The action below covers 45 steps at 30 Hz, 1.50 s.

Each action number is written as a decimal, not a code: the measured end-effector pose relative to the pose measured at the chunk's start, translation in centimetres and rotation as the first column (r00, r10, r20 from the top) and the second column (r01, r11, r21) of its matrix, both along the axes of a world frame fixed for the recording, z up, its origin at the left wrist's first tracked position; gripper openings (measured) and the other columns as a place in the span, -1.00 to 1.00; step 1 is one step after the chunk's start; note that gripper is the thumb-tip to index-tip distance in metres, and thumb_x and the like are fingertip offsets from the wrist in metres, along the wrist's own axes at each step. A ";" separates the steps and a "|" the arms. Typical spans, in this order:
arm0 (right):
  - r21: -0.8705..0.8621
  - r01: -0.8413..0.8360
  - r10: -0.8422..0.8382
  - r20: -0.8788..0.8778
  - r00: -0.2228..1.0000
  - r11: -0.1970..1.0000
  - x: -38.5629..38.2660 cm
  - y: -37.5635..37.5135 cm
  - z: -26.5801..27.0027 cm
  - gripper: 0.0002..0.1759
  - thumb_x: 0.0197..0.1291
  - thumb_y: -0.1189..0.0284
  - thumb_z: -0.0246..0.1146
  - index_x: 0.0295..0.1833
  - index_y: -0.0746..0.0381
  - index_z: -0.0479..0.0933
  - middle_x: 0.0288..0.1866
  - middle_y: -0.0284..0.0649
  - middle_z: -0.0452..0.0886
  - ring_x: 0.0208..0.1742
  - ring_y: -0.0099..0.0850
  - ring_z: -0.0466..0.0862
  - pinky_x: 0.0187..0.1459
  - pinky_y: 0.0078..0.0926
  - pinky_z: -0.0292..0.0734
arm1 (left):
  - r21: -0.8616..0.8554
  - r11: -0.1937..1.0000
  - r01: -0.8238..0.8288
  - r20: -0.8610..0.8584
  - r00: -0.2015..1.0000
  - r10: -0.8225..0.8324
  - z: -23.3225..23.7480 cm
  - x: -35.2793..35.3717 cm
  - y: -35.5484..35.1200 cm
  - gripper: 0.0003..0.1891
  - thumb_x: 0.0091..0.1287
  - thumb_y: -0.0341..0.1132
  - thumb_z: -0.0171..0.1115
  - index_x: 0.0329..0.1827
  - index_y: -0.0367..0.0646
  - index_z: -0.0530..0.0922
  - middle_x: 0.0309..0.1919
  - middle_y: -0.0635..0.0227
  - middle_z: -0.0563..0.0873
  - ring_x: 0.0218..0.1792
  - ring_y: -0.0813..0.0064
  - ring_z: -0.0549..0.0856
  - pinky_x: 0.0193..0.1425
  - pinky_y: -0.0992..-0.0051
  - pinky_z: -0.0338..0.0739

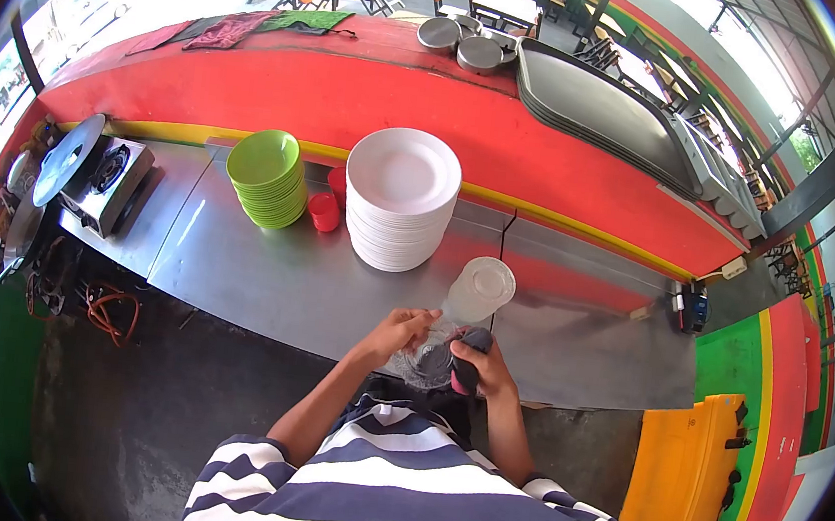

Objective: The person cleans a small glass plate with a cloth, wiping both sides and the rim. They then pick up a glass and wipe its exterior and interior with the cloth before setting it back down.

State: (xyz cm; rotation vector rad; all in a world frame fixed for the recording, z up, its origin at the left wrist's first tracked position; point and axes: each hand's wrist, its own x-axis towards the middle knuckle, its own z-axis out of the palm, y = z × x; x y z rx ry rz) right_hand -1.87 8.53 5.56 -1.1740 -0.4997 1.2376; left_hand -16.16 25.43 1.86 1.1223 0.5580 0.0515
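Note:
My left hand (pixel 405 332) is closed at the near edge of the steel counter (pixel 264 291), its fingers at the rim of a clear plastic container (pixel 424 362). My right hand (pixel 490 366) is wrapped round a dark grey cloth (pixel 470 356) with a pink part, beside that container. Just beyond my hands stands a translucent plastic container with a round whitish lid (pixel 487 281). Farther back is a tall stack of white plates (pixel 401 199). To its left are two red cups (pixel 323 212) and a stack of green bowls (pixel 268 179).
A portable gas stove (pixel 110 181) with a round metal lid (pixel 68 162) is at the left end. Stacked grey trays (pixel 603 108) and metal tins (pixel 480 55) lie on the red ledge (pixel 303 89). An orange box (pixel 684 467) stands at the lower right.

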 end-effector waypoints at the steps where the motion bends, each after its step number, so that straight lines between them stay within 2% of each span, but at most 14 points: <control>1: 0.021 0.060 -0.060 -0.008 0.998 0.998 -0.1 0.3 -0.1 -0.69 0.12 0.34 0.53 -0.12 0.26 0.65 -0.31 -0.36 0.65 -0.30 -0.57 0.62 -0.23 -0.57 0.52 | -0.083 0.993 -0.079 0.087 0.992 0.086 -0.2 -0.1 -0.4 -0.65 0.55 -0.04 0.10 -0.20 -0.14 0.64 -0.41 0.40 0.66 -0.38 0.53 0.61 -0.29 0.45 0.48; 3: -0.005 0.161 -0.162 -0.013 0.987 0.987 -0.1 0.8 -0.8 -0.70 0.13 0.35 0.53 -0.11 0.26 0.65 -0.31 -0.37 0.65 -0.30 -0.57 0.62 -0.23 -0.57 0.52 | -0.267 0.942 -0.204 0.234 0.934 0.269 -0.3 0.2 -1.4 -0.70 0.53 -0.08 0.15 -0.30 -0.10 0.57 -0.32 0.35 0.73 -0.34 0.50 0.68 -0.25 0.48 0.54; 6: -0.063 0.232 -0.234 -0.022 0.972 0.971 -0.3 1.1 -1.6 -0.73 0.18 0.37 0.49 -0.10 0.24 0.61 -0.29 -0.38 0.64 -0.30 -0.58 0.62 -0.24 -0.57 0.52 | -0.454 0.856 -0.247 0.220 0.900 0.376 -0.6 0.5 -2.5 -0.68 0.54 -0.04 0.06 -0.05 -0.11 0.62 0.02 0.22 0.72 0.08 0.41 0.66 0.21 0.42 0.43; 9: -0.079 0.337 -0.338 -0.002 0.941 0.938 -0.8 1.3 -2.0 -0.73 0.21 0.34 0.48 -0.10 0.26 0.63 -0.28 -0.39 0.64 -0.29 -0.58 0.61 -0.22 -0.57 0.51 | -0.400 0.906 -0.140 0.396 0.865 0.309 -0.9 0.5 -2.2 -0.62 0.55 0.00 0.01 -0.02 -0.12 0.61 0.17 0.17 0.67 0.25 0.32 0.60 0.41 0.34 0.27; 13: 0.053 0.652 -0.654 0.057 0.754 0.756 -1.9 2.1 -2.5 -0.71 0.25 0.29 0.45 -0.10 0.27 0.63 -0.27 -0.39 0.65 -0.28 -0.60 0.60 -0.19 -0.57 0.50 | -0.486 0.864 -0.132 0.393 0.850 0.352 -0.6 0.4 -1.7 -0.65 0.56 -0.01 -0.01 -0.03 -0.09 0.57 0.29 0.12 0.60 0.36 0.20 0.52 0.48 0.15 0.24; 17: 0.259 0.774 -0.809 0.051 0.586 0.577 -2.4 2.1 -2.8 -0.62 0.28 0.35 0.40 0.08 0.37 0.57 -0.06 -0.28 0.63 0.00 -0.50 0.59 0.10 -0.52 0.47 | -0.547 0.830 -0.110 0.385 0.847 0.366 0.7 0.6 -1.3 -0.78 0.57 -0.06 0.03 -0.07 0.01 0.50 0.33 0.04 0.56 0.41 0.11 0.49 0.44 -0.02 0.32; 18: 0.337 0.728 -0.801 0.202 0.563 0.597 -3.1 2.1 -0.8 -0.62 0.29 0.41 0.36 0.15 0.37 0.56 0.05 -0.23 0.61 0.15 -0.44 0.56 0.22 -0.45 0.42 | -0.531 0.842 -0.092 0.392 0.855 0.340 1.0 0.8 -1.2 -0.78 0.58 -0.05 0.02 -0.05 0.03 0.48 0.35 0.04 0.53 0.43 0.09 0.46 0.44 -0.07 0.31; 21: 0.421 0.519 -0.668 0.470 0.577 0.744 -4.5 2.3 1.2 -0.62 0.27 0.46 0.36 0.17 0.32 0.56 0.11 -0.18 0.62 0.18 -0.39 0.57 0.25 -0.42 0.42 | -0.465 0.885 -0.023 0.388 0.894 0.227 2.7 1.0 -1.9 -0.62 0.56 0.12 -0.06 0.04 0.05 0.52 0.42 0.14 0.46 0.41 0.07 0.44 0.48 -0.09 0.19; 22: 0.451 0.418 -0.613 0.627 0.481 0.789 -4.4 2.4 1.0 -0.59 0.22 0.49 0.39 0.19 0.27 0.57 0.17 -0.12 0.62 0.20 -0.28 0.61 0.28 -0.36 0.43 | -0.477 0.876 -0.072 0.334 0.907 0.256 2.5 1.2 -2.1 -0.61 0.57 0.13 -0.08 0.04 0.06 0.51 0.42 0.13 0.45 0.39 0.05 0.45 0.47 -0.10 0.20; 25: 0.427 0.362 -0.552 0.732 0.399 0.828 -4.4 3.1 0.7 -0.54 0.18 0.48 0.41 0.21 0.28 0.56 0.21 -0.06 0.61 0.22 -0.19 0.62 0.29 -0.31 0.45 | -0.512 0.842 -0.170 0.216 0.923 0.318 1.6 1.5 -2.4 -0.62 0.58 0.14 -0.10 0.06 0.07 0.49 0.38 0.11 0.47 0.33 0.06 0.50 0.45 -0.11 0.25; 30: 0.438 0.272 -0.507 0.813 0.287 0.857 -4.7 3.8 0.7 -0.53 0.10 0.43 0.46 0.17 0.22 0.60 0.17 -0.13 0.66 0.25 -0.10 0.61 0.33 -0.17 0.43 | -0.542 0.839 -0.046 0.337 0.903 0.267 0.4 1.9 -2.5 -0.57 0.59 0.15 -0.12 0.21 0.05 0.45 0.26 0.13 0.57 0.31 0.20 0.55 0.38 0.05 0.41; 33: 0.425 0.146 -0.447 0.875 0.184 0.893 -5.4 4.3 1.0 -0.54 0.09 0.39 0.46 0.14 0.19 0.62 0.14 -0.20 0.68 0.24 -0.06 0.60 0.34 -0.10 0.40 | -0.626 0.777 -0.072 0.285 0.906 0.314 0.6 2.2 -3.5 -0.49 0.60 0.17 -0.18 0.26 0.00 0.47 0.14 0.21 0.64 0.14 0.32 0.66 0.32 0.23 0.53; 36: 0.395 0.072 -0.401 0.903 0.151 0.916 -6.0 4.5 0.9 -0.57 0.09 0.36 0.46 0.10 0.18 0.62 0.13 -0.26 0.68 0.23 -0.06 0.61 0.34 -0.10 0.39 | -0.710 0.699 -0.091 0.250 0.894 0.371 -0.6 1.8 -4.2 -0.44 0.59 0.20 -0.18 0.31 -0.03 0.46 0.11 0.23 0.65 0.13 0.30 0.68 0.32 0.23 0.55; 45: 0.386 0.185 -0.416 0.893 0.172 0.904 -4.9 4.5 -0.7 -0.61 0.09 0.40 0.43 0.07 0.19 0.61 0.10 -0.20 0.68 0.15 -0.10 0.63 0.25 -0.16 0.43 | -0.705 0.702 -0.095 0.243 0.898 0.366 -1.3 1.7 -4.9 -0.43 0.58 0.22 -0.18 0.30 -0.03 0.45 0.16 0.22 0.63 0.18 0.31 0.65 0.32 0.19 0.52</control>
